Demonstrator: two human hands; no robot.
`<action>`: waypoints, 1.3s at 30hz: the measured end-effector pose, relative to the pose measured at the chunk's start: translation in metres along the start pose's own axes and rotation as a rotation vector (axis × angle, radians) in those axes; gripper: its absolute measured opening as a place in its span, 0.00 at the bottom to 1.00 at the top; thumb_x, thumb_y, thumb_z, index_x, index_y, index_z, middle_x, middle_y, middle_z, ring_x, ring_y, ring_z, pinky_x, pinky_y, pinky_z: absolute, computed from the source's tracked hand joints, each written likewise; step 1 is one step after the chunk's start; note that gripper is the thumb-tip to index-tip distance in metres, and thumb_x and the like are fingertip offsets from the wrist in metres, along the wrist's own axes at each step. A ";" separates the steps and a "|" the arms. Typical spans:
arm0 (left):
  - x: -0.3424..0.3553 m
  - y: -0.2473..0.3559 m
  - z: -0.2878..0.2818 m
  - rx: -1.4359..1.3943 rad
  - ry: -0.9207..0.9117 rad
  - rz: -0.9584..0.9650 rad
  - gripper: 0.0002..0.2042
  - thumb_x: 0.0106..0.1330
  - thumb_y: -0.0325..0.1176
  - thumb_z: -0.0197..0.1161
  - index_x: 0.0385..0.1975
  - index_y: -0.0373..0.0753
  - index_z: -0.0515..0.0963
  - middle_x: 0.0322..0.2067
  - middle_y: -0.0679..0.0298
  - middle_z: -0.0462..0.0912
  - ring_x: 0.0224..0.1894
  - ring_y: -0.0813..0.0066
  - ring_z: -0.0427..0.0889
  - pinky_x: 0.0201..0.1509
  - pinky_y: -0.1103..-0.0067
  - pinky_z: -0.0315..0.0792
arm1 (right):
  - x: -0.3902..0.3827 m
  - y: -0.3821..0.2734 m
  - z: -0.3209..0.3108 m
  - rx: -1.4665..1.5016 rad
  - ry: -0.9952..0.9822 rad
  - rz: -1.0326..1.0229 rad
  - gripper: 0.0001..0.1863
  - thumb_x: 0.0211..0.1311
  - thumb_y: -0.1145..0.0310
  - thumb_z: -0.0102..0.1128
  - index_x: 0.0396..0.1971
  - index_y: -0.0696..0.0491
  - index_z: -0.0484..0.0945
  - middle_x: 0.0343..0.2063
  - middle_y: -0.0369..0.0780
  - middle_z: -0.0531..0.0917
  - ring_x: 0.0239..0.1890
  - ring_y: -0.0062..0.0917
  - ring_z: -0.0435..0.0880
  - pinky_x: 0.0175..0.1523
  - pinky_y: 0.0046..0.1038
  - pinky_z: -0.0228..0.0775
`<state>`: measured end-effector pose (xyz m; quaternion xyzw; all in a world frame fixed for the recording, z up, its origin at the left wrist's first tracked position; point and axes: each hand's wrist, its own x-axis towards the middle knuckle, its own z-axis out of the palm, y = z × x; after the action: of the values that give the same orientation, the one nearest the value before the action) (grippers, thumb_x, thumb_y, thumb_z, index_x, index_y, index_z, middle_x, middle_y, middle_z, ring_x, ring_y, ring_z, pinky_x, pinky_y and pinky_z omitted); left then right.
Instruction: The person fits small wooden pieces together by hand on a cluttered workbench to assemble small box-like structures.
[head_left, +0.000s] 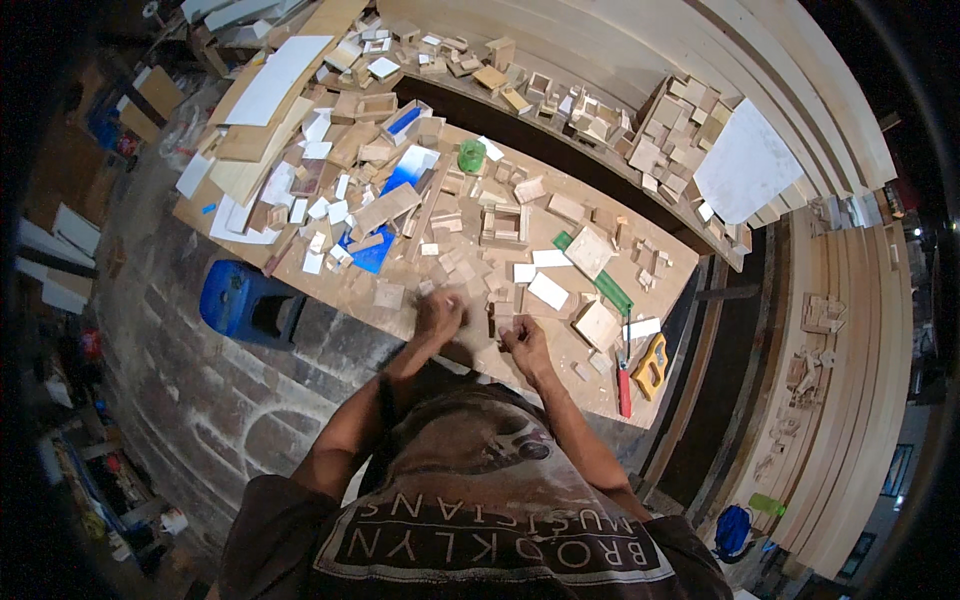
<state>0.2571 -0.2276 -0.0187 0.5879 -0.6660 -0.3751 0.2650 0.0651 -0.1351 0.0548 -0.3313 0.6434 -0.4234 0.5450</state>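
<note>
A: Where was the small pale wooden block (504,311)?
B: On the front part of the desk (565,352), at the fingertips of the right hand (524,338). A narrow dark strip (491,318) stood along its left side.

A: State of the hands?
B: Right: fingers curled, tips at the block's near edge; could not tell whether they pinched it or only touched it. Left hand (441,315): blurred, just left of the block, fingers bent; could not tell whether it gripped anything.

A: Close by?
B: Beyond the left hand, a cluster of small flat wooden pieces (457,268). Beyond the block, a white rectangular panel (547,291). To the right, a pale square wooden box (597,325), then a tool with a red handle (625,392) and a yellow looped handle (652,367) near the desk's right end.

A: Farther out?
B: An open rectangular wooden frame (504,226) toward the middle, a round green object (472,155) behind it. Bright blue sheet (371,250) among offcuts on the left. Off the desk: a blue plastic bin (250,303) at left, long pale boards (858,390) at far right.
</note>
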 end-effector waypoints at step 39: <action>-0.043 0.072 -0.042 -0.397 -0.408 0.382 0.36 0.56 0.30 0.68 0.67 0.37 0.62 0.63 0.50 0.70 0.67 0.57 0.68 0.69 0.68 0.63 | -0.034 -0.014 -0.004 0.664 -0.166 0.279 0.14 0.70 0.73 0.49 0.53 0.58 0.74 0.45 0.42 0.83 0.43 0.31 0.83 0.51 0.33 0.76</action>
<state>0.2551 -0.1915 0.0677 0.3024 -0.7174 -0.5508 0.3010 0.0673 -0.1104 0.0816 -0.0787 0.4637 -0.5022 0.7256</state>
